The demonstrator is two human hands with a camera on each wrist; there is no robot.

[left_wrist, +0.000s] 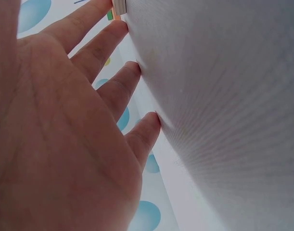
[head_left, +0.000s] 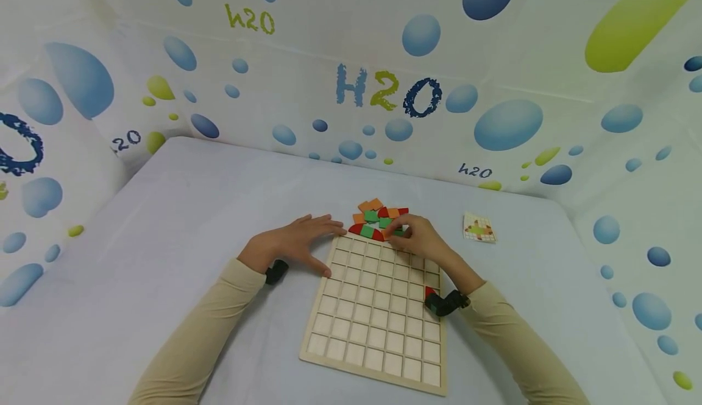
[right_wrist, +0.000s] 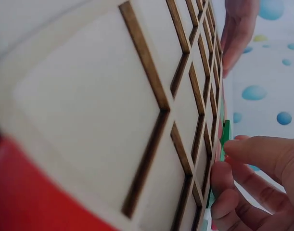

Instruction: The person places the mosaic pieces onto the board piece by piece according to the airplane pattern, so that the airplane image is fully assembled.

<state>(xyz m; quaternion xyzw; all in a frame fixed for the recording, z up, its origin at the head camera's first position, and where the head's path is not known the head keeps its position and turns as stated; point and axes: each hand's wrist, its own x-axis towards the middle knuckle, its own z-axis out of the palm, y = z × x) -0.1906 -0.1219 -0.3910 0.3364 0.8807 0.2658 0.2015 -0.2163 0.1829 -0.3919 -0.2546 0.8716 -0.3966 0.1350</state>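
My right hand (head_left: 419,237) is bent over a pile of small tiles at the board's far edge. Its thumb and curled fingers come together on a small tile there, an orange tile (head_left: 386,233) showing by the fingertips. The right wrist view has a raised green tile (right_wrist: 226,131) beside the thumb; the fingertips' contact is partly hidden. My left hand (head_left: 298,240) lies spread at the far left corner of the wooden grid board (head_left: 359,332), thumb at its left edge. In the left wrist view its straight fingers (left_wrist: 120,89) touch the white tabletop.
The pile holds several red, green and orange tiles, with a red rounded tile (head_left: 355,228) at its near left. A red shape (head_left: 429,291) shows on the board beside the right wrist camera. A small pattern card (head_left: 479,228) lies at the right on the white table (head_left: 230,173).
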